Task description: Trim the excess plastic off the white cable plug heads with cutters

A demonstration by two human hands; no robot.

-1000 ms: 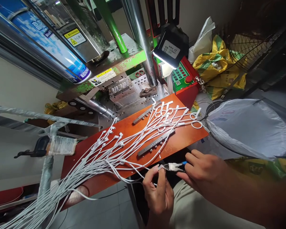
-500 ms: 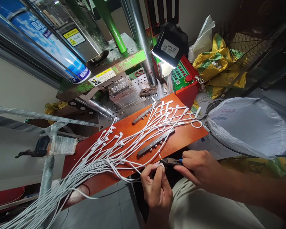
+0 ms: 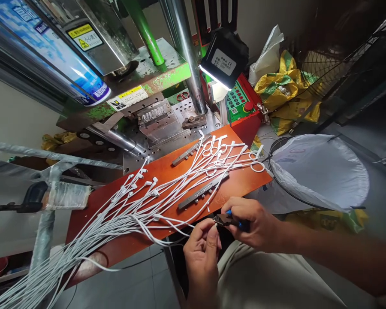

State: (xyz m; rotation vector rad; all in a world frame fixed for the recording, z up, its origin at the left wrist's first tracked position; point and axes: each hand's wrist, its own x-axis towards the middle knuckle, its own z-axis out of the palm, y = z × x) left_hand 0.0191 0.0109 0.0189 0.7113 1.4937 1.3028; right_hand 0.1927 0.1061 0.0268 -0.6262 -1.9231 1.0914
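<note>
At the near edge of the orange-brown board, my left hand (image 3: 202,253) pinches a small white cable end (image 3: 215,227) between thumb and fingers; its exact shape is mostly hidden. My right hand (image 3: 251,221) is wrapped round the blue handles of a pair of pliers (image 3: 223,219). Their dark jaws reach to the white piece at my left fingertips. Many white cables (image 3: 125,227) lie in a bundle across the board (image 3: 241,184), some with looped ends and small plugs. Two dark metal bars (image 3: 196,198) with short pegs lie among them.
Behind the board stands a green press with a metal mould (image 3: 157,118). A black lamp (image 3: 225,60) hangs near a red control box (image 3: 244,103). To the right is a bin with a white liner (image 3: 324,171); a wrapped metal stand (image 3: 48,219) is left.
The pliers and my right hand have shifted, and more of the blue handles shows now. My left fingers have changed their pinch on the white piece. The whole view has shifted slightly.
</note>
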